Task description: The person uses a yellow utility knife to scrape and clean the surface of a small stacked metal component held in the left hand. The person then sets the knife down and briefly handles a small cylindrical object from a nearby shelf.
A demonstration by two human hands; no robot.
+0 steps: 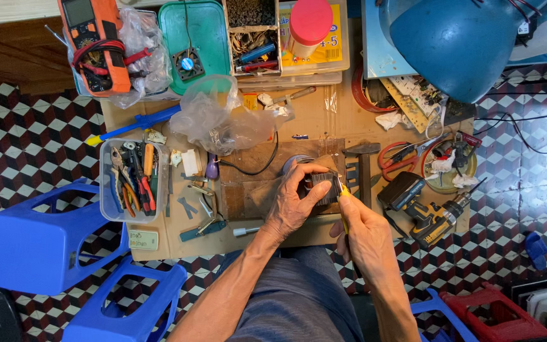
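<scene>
Dead centre of the low workbench [324, 114] sits a small dark ribbed part [324, 185], and the left hand [295, 206] is clamped around it, fingers curled over the top and thumb underneath, pinning it against a worn wooden block [248, 183] so it cannot twist. The right hand [365, 237] is closed around a yellow-handled tool [344, 193], tip pushed in at the part's right edge; it looks like a prying or scoring grip, with the tool held short for control. What the tip is, I cannot tell.

Just right of the work lies a hammer [362, 166], head up and handle toward the person. Beyond it a yellow and black cordless drill [428, 218] rests on its side near the bench edge, with red-handled scissors [400, 158] above it. To the left, a clear plastic tub [106, 190] keeps pliers and cutters together, upright and sorted by nothing in particular. A crumpled clear bag [216, 117] sprawls behind the block. At the back, an orange multimeter [93, 41] lies with its leads wound round it, beside a green tray [197, 25] holding a small fan. Blue plastic stools [39, 244] stand on the checkered floor, left of the person.
</scene>
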